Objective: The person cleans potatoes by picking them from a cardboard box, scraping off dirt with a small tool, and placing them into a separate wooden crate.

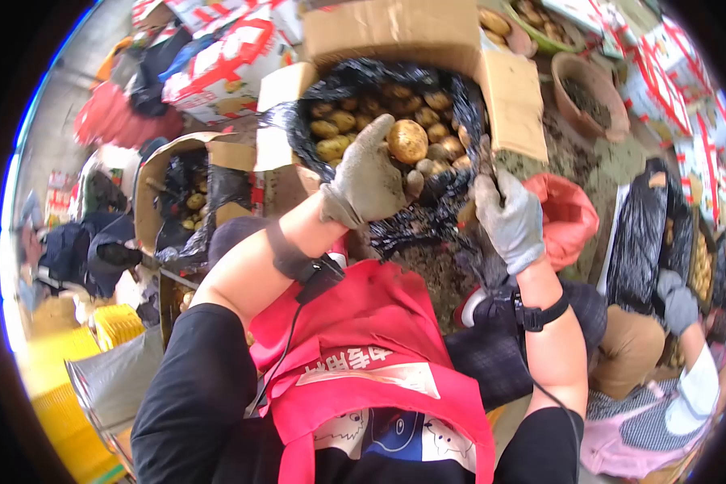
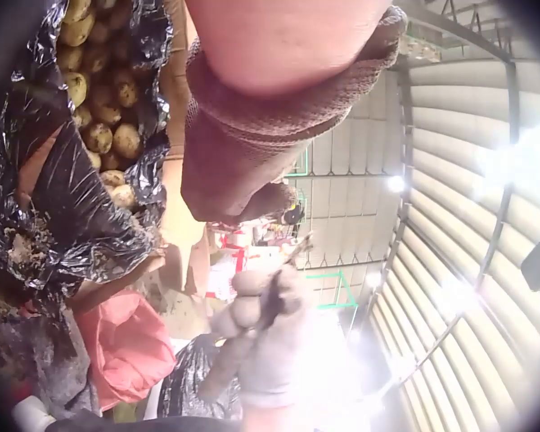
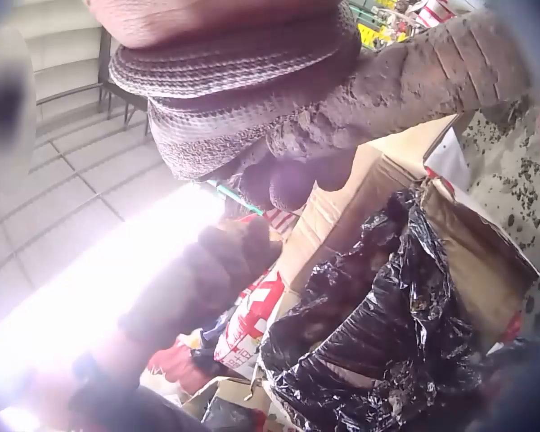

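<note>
My left hand [image 1: 369,179], in a dirty grey glove, holds a large round potato [image 1: 407,142] between thumb and fingers. It is over a cardboard box [image 1: 515,105] lined with black plastic [image 1: 427,206] and full of potatoes [image 1: 332,147]. In the left wrist view the back of that glove [image 2: 243,162] hides the held potato. My right hand [image 1: 508,222], gloved too, hovers at the box's right edge. One soil-caked finger [image 3: 432,72] points outward while the other fingertips [image 3: 292,184] bend in the right wrist view. Nothing shows in its grasp.
A smaller lined box [image 1: 149,189] with potatoes stands at left. Near my right hand lies a red sack [image 1: 569,218]. A brown tub [image 1: 593,97] of soil sits beyond the box. Another person's gloved hand [image 1: 676,302] is at right. Printed cartons [image 1: 226,73] and yellow crates [image 1: 64,395] surround the spot.
</note>
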A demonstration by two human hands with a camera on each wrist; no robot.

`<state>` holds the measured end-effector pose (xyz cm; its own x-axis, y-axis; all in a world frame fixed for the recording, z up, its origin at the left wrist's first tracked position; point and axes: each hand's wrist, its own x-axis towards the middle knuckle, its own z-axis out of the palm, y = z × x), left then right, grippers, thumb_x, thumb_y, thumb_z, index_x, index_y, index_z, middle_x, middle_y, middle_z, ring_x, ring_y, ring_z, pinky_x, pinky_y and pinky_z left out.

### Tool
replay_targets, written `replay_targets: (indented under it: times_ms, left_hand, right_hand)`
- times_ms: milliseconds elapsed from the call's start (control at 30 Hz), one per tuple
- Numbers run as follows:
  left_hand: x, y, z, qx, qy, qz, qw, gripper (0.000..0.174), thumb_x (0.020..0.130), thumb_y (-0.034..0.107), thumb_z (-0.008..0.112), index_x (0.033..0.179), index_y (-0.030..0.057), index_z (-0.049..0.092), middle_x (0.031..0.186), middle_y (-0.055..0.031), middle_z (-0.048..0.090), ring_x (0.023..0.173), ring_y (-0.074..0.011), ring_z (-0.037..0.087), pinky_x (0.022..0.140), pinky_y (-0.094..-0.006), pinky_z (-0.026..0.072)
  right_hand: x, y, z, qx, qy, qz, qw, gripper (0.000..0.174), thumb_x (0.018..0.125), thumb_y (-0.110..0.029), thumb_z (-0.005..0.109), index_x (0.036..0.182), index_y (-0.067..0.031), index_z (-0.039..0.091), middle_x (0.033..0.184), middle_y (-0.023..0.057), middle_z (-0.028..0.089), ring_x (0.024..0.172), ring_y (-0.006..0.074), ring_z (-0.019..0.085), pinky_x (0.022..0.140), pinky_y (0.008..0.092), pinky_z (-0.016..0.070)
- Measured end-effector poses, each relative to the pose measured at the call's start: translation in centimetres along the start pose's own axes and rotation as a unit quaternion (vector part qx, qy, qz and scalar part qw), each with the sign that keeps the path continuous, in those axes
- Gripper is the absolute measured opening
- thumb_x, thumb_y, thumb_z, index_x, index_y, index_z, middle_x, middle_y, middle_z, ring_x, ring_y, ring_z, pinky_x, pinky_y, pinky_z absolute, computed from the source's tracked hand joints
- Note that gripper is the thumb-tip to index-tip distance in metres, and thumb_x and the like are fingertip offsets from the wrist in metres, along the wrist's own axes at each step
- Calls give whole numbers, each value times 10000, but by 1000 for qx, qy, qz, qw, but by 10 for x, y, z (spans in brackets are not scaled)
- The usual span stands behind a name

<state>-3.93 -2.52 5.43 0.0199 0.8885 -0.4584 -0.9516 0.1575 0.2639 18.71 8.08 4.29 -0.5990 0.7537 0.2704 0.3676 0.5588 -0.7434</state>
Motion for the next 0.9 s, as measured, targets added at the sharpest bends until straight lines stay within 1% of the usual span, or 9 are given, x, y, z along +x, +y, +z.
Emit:
replay_targets:
  times_ms: [100, 233, 400, 500, 567, 667, 733, 867, 900]
  left_hand:
    - [-41, 21, 9, -2, -73, 15, 997, 575, 1036, 567, 563, 1297, 58, 626, 1297, -173, 677, 851, -210, 679, 642, -282, 565]
    - [-147, 50, 11, 78, -53, 144, 985, 634, 1014, 644, 558, 1312, 91, 649, 1231, -133, 723, 781, -185, 679, 622, -268, 526]
    - [-306, 59, -59, 74, 43, 313, 946, 506, 1003, 558, 645, 1291, 142, 651, 1141, -123, 728, 820, -180, 693, 618, -266, 527]
    - [-391, 41, -142, 32, 74, 410, 909, 408, 1005, 517, 665, 1173, 145, 662, 1103, -110, 728, 824, -171, 705, 607, -246, 558]
    - [-440, 8, -172, -21, 238, 468, 851, 450, 986, 559, 667, 1053, 115, 675, 918, -39, 724, 713, -150, 688, 526, -266, 544]
    - [-498, -37, -255, -183, 262, 451, 833, 438, 945, 570, 712, 1016, 139, 675, 935, -64, 743, 674, -198, 723, 551, -272, 626]
    - [-515, -61, -278, -221, 370, 470, 770, 429, 960, 570, 682, 947, 142, 656, 876, -53, 720, 655, -196, 698, 511, -286, 600]
    - [-585, -57, -297, -239, 414, 512, 714, 355, 980, 477, 661, 887, 142, 593, 750, -38, 616, 627, -184, 634, 447, -295, 543]
    - [-620, -45, -296, -200, 306, 580, 728, 334, 970, 445, 679, 876, 142, 576, 746, -29, 609, 624, -174, 627, 473, -285, 551]
  right_hand:
    - [-4, 8, 13, -40, 19, -47, 998, 233, 975, -259, 668, 883, -49, 710, 707, 252, 667, 683, 451, 688, 587, 501, 518]
    - [-14, 32, 28, -7, -119, 66, 991, 310, 1004, -340, 653, 997, -41, 735, 857, 239, 727, 803, 414, 723, 674, 469, 549]
    - [-24, 36, 44, 121, -167, 84, 975, 290, 1041, -249, 609, 822, -62, 638, 650, 29, 649, 505, 95, 569, 463, 303, 442]
    - [-33, 11, 43, 99, -200, 88, 971, 285, 1078, -235, 552, 884, -39, 623, 710, 48, 660, 516, 93, 558, 455, 273, 442]
    - [-35, 14, 44, 99, -219, 108, 965, 283, 1082, -233, 546, 888, -39, 615, 712, 49, 654, 514, 93, 547, 453, 276, 439]
    - [-31, 47, 56, 123, -245, 130, 953, 300, 1091, -248, 538, 874, -43, 571, 712, 47, 640, 504, 94, 523, 446, 283, 433]
    - [-29, 52, 60, 97, -246, 130, 956, 315, 1096, -254, 528, 856, -52, 554, 711, 50, 640, 485, 96, 517, 431, 278, 430]
    - [-29, 40, 54, 84, -243, 140, 956, 337, 1100, -261, 516, 836, -54, 544, 669, 52, 623, 440, 94, 496, 390, 265, 424]
    - [-28, 42, 53, 75, -244, 134, 958, 342, 1100, -261, 516, 831, -51, 544, 656, 48, 616, 434, 91, 493, 383, 265, 424]
